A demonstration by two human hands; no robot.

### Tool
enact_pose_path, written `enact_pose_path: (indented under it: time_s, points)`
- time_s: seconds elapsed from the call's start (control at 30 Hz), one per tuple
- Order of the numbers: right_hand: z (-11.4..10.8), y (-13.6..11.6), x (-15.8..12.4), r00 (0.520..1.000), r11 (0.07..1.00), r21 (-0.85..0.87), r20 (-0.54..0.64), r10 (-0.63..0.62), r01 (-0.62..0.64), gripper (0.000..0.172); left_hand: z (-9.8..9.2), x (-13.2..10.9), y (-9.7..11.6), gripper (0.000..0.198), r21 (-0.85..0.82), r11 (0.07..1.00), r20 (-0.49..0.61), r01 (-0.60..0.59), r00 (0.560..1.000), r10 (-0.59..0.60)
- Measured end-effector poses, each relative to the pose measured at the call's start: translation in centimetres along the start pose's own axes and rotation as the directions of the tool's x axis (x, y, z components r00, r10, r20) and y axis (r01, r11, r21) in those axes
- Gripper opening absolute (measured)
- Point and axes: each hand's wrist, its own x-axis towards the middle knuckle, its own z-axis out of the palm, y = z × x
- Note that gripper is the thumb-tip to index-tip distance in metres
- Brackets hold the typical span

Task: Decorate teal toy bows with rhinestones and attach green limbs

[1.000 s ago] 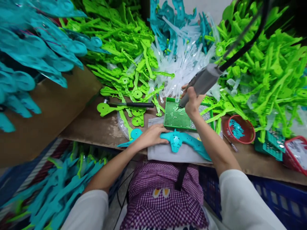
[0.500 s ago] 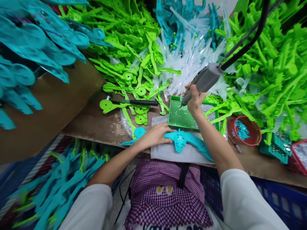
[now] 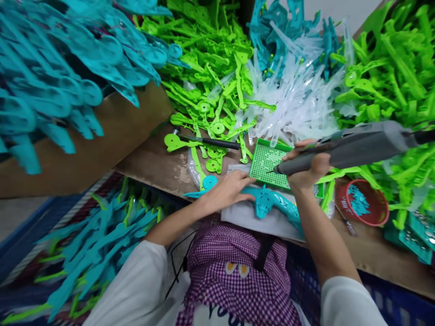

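My right hand point(image 3: 307, 170) is wrapped round a grey electric screwdriver point(image 3: 353, 147). The tool lies tilted, its bit over the green perforated screw tray point(image 3: 263, 174). Small metal screws are in that tray, partly hidden by my hand. My left hand point(image 3: 233, 190) is closed over the left part of a turquoise plastic piece point(image 3: 265, 201), thumb on its near side. The piece lies on a pale cloth point(image 3: 238, 213) at the table's front edge. My right forearm hides its right end.
A hammer point(image 3: 217, 142) lies among lime-green parts point(image 3: 204, 68) at the back. Clear plastic pieces point(image 3: 288, 99) are heaped behind the tray. A red basket point(image 3: 380, 215) holds small blue parts; a screwdriver point(image 3: 346, 222) lies beside it. A cardboard box point(image 3: 136, 122) stands left.
The electric screwdriver has swung from steeply upright to nearly level, its back end now toward the right. My left hand stays on the turquoise piece. The whole view has shifted slightly.
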Motion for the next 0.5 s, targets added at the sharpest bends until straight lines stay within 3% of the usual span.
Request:
enact_pose_path:
  time_s: [0.07,0.1,0.2,0.33,0.5]
  points:
    - [0.1,-0.3,-0.8,0.998,0.999,0.026,-0.05,0.025,-0.023,0.05,-1.8,-2.3,0.2,0.045,0.045,0.999,-0.138,0.012,0.99,-0.006]
    - [0.3,-0.4,-1.2,0.998,0.999,0.047,-0.062,0.03,-0.027,0.05,-2.7,-3.4,0.0,0.047,0.026,0.999,-0.156,0.02,0.988,-0.015]
    - [1.2,-0.8,-2.5,1.0,0.994,0.11,-0.018,0.023,-0.021,0.052,-3.9,-6.3,-1.3,0.054,0.008,0.994,-0.072,0.108,0.992,-0.107]
    - [2.8,-0.7,-4.8,0.98,0.988,0.117,0.185,0.074,-0.097,0.047,-2.8,-7.3,-3.0,0.049,0.048,0.97,-0.028,0.239,0.971,-0.238]
    - [3.3,0.2,-6.5,0.956,0.991,0.091,0.285,0.066,-0.095,0.045,-1.7,-7.2,-3.5,0.053,0.045,0.978,-0.027,0.205,0.979,-0.204]
